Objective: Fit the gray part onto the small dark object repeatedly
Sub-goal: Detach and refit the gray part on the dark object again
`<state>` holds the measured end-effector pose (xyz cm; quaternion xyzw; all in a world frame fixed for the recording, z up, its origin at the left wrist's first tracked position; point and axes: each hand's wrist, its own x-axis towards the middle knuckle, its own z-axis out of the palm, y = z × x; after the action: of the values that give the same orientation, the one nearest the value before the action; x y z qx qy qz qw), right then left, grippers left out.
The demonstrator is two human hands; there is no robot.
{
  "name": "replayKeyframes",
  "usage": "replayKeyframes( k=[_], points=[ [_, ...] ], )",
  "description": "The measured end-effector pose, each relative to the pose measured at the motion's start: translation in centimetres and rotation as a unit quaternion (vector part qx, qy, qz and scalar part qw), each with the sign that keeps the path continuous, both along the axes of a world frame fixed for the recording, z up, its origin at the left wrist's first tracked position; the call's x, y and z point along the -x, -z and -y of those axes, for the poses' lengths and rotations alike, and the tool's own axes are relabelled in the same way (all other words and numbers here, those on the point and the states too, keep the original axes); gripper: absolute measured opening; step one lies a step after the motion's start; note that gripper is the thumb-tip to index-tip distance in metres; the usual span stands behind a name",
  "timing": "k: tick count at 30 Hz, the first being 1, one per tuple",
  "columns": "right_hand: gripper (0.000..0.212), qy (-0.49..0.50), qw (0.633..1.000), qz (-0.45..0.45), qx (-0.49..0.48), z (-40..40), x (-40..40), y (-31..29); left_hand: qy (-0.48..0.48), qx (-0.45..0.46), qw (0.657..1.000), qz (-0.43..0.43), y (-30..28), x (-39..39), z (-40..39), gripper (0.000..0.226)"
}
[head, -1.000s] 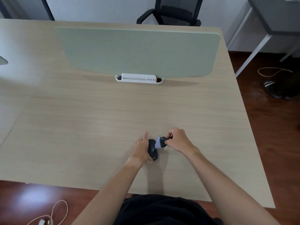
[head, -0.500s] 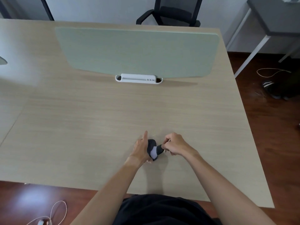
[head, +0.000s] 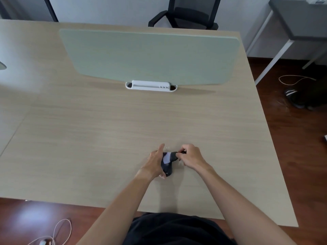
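Head view: much of the dark object (head: 167, 169) is hidden behind the left hand (head: 154, 165), which cups it from the left with the index finger pointing away; only its right side and near end show. It rests on the desk (head: 106, 138), near the front edge. The gray part (head: 166, 157) sits against the object's far end, a pale patch between the two hands. The right hand (head: 190, 157) pinches a dark tip (head: 178, 153) just right of the gray part, fingers curled tight around it. Faint pale marks on the object's near end are too small to read.
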<state>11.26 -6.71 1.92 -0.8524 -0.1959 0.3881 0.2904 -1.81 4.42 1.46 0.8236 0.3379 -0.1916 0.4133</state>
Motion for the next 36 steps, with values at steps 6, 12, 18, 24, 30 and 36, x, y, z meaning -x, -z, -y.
replayKeyframes(
  k=[6,12,18,24,30,36],
  points=[
    [0.008,-0.026,0.996,0.085,-0.013,-1.3,-0.4,-1.4,0.011,-0.011,1.0,0.0,0.0,-0.1,0.0,0.136],
    [0.011,-0.084,0.995,0.044,-0.011,-2.4,1.8,-0.9,0.008,-0.002,1.0,-0.002,0.0,-0.1,0.1,0.131],
    [0.007,-0.056,0.991,0.116,0.037,0.0,-1.0,-0.6,0.017,-0.021,1.0,-0.009,-0.4,-0.2,0.2,0.128],
    [0.009,-0.034,0.997,0.075,-0.013,-0.1,0.0,-1.3,0.027,-0.033,0.999,-0.016,-0.7,-0.3,0.3,0.123],
    [0.009,-0.075,0.995,0.063,-0.005,0.0,1.1,-0.5,0.032,-0.05,0.998,-0.013,-0.4,-0.2,0.3,0.12],
    [0.01,-0.03,0.993,0.112,-0.004,2.2,-0.7,-0.6,0.057,-0.067,0.996,-0.013,0.2,0.0,0.2,0.114]
  ],
)
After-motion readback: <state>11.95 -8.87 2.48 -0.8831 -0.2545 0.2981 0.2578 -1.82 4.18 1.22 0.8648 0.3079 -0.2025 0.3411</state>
